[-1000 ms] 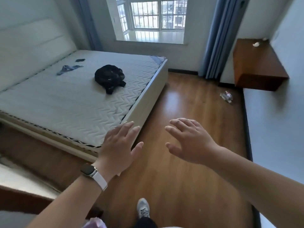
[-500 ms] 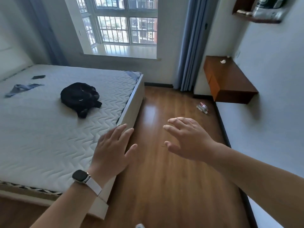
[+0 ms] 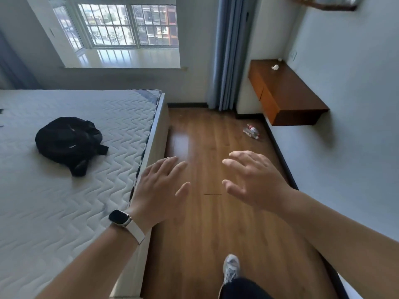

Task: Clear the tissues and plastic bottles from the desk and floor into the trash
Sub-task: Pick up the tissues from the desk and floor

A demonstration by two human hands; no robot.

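Closer than half a second ago, with a grey sneaker (image 3: 231,267) now stepping in. Left hand (image 3: 159,190) and right hand (image 3: 257,182) still spread, holding nothing. Crushed clear plastic bottle (image 3: 251,131) lies on the brown wooden floor (image 3: 216,234) near the wall-hung brown wooden desk (image 3: 298,98), crumpled white tissue (image 3: 275,67) on top.

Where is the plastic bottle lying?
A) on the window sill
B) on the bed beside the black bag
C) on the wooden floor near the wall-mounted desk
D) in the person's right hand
C: the plastic bottle lies on its side on the wooden floor, close to the desk and the wall.
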